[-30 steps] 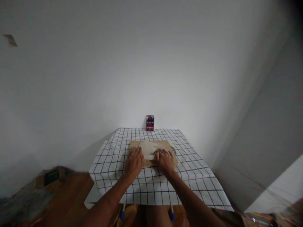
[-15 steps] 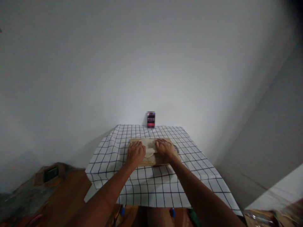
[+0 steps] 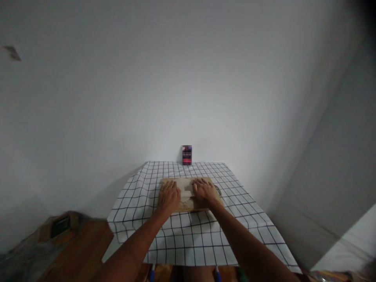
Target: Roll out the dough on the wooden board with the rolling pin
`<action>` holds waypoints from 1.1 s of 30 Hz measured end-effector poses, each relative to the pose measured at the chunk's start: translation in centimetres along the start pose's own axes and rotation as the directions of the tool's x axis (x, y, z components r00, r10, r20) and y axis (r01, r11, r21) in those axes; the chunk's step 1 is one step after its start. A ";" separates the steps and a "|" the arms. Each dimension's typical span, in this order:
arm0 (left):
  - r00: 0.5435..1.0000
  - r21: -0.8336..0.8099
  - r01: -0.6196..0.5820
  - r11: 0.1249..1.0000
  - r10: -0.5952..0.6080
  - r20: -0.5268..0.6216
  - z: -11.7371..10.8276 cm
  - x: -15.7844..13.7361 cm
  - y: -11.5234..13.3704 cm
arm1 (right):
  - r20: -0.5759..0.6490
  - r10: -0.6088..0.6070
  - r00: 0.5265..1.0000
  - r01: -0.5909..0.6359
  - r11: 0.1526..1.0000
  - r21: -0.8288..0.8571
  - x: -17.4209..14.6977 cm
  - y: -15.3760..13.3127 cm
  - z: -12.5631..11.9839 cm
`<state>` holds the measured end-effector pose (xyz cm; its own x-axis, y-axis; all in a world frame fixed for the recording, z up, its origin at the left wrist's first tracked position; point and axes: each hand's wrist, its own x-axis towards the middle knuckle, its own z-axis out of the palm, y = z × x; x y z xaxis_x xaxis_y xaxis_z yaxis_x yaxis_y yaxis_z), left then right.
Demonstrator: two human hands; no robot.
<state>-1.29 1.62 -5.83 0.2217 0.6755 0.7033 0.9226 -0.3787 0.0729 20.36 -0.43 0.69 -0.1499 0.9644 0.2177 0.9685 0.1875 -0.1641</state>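
A wooden board lies on the checked tablecloth with a flat pale sheet of dough on it. Between my hands runs a pale strip like a rolling pin, its ends covered by my palms. My left hand rests on the left end, fingers stretched forward over board and dough. On the other side my right hand lies over the right end, fingers also extended and slightly spread. Both palms face down. A small dark round-edged thing shows just beyond the board's right edge, too blurred to name.
A table with a white, black-checked cloth stands against a pale wall. At its back edge a pixelated dark and red package leans upright. On the floor at left sits a brownish box-like object.
My view has tilted up slightly, so the table sits lower. Both hands' fingers, more bent before, now reach flatter and further forward over the board.
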 end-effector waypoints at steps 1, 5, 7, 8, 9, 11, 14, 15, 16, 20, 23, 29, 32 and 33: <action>1.000 -0.001 0.019 1.000 -0.019 0.020 0.1 0.7 0.0 | 0.012 -0.003 1.000 0.003 1.000 0.009 0.9 0.2 -0.1; 0.992 0.034 0.081 0.996 -0.084 0.098 0.4 3.1 -0.2 | 0.090 0.025 0.996 -0.028 0.999 0.033 4.8 0.7 0.2; 0.983 0.059 0.119 0.991 -0.126 0.132 0.5 3.8 -0.1 | 0.119 0.030 0.992 -0.036 0.998 0.049 6.0 0.9 0.6; 0.981 0.066 0.127 0.990 -0.136 0.142 0.4 3.9 0.0 | 0.128 0.035 0.991 -0.041 0.998 0.050 6.3 1.0 0.7; 0.980 0.068 0.126 0.990 -0.135 0.146 0.3 3.8 0.1 | 0.128 0.037 0.991 -0.043 0.998 0.045 6.3 1.2 0.9; 0.985 0.058 0.097 0.994 -0.104 0.138 0.0 3.4 0.5 | 0.105 0.035 0.994 -0.037 0.999 0.017 5.5 1.4 1.1; 0.995 0.011 0.042 0.999 -0.043 0.090 -0.9 1.8 1.2 | 0.055 -0.003 0.998 0.005 0.999 -0.035 2.9 1.3 1.0; 0.997 -0.007 0.027 1.000 -0.026 0.069 -1.2 1.1 1.4 | 0.038 -0.017 0.999 0.019 0.999 -0.047 1.9 1.2 0.9; 0.999 -0.026 0.015 1.000 -0.014 0.047 -1.5 0.5 1.5 | 0.025 -0.044 0.999 0.046 0.998 -0.048 1.0 1.0 0.9; 0.999 0.004 -0.033 0.999 0.033 -0.043 -1.6 -1.1 1.7 | 0.010 0.039 0.999 -0.039 0.999 -0.020 -0.8 0.7 1.1; 0.999 0.032 -0.026 0.999 0.028 -0.047 -1.2 -0.3 1.4 | 0.015 -0.013 1.000 0.014 0.999 -0.037 0.4 0.9 1.2; 0.989 0.047 0.070 0.996 -0.075 0.128 0.3 4.7 -0.1 | 0.067 0.023 0.997 -0.027 0.998 0.049 6.5 1.3 0.9; 0.955 0.068 0.151 0.986 -0.164 0.248 0.9 6.6 -0.7 | 0.119 0.021 0.993 -0.031 0.996 0.086 9.1 1.2 1.0; 0.944 0.079 0.165 0.983 -0.181 0.277 1.0 6.9 -0.9 | 0.135 0.025 0.991 -0.038 0.995 0.091 9.6 1.2 1.1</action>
<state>-0.25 7.25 -1.70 0.1299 0.8810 0.4549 0.9687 -0.2107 0.1315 19.88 9.26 1.56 -0.1508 0.9852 0.0817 0.9514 0.1671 -0.2586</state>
